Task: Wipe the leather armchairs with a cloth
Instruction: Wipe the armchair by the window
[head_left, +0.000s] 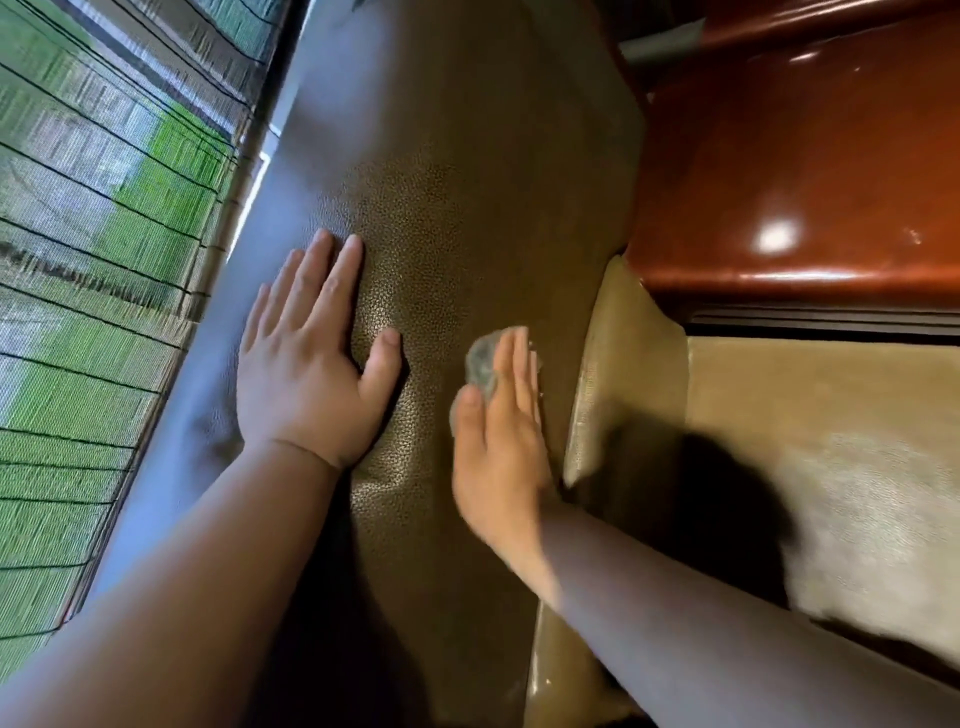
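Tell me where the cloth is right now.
In the head view the cloth sits right of centre, pressed flat on the brown leather armchair under the right hand, just right of the left hand.

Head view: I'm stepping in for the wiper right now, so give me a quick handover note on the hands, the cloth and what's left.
Left hand: open, flat on the brown leather armchair, bracing, holding nothing.
Right hand: fingers straight, pressing the small grey cloth against the leather near the seam with the tan cushion.
Done: cannot tell which parts have been wiped; no clear wipe marks show.
Left: carry on across this panel, then the tan cushion and the reddish-brown armchair to the right.
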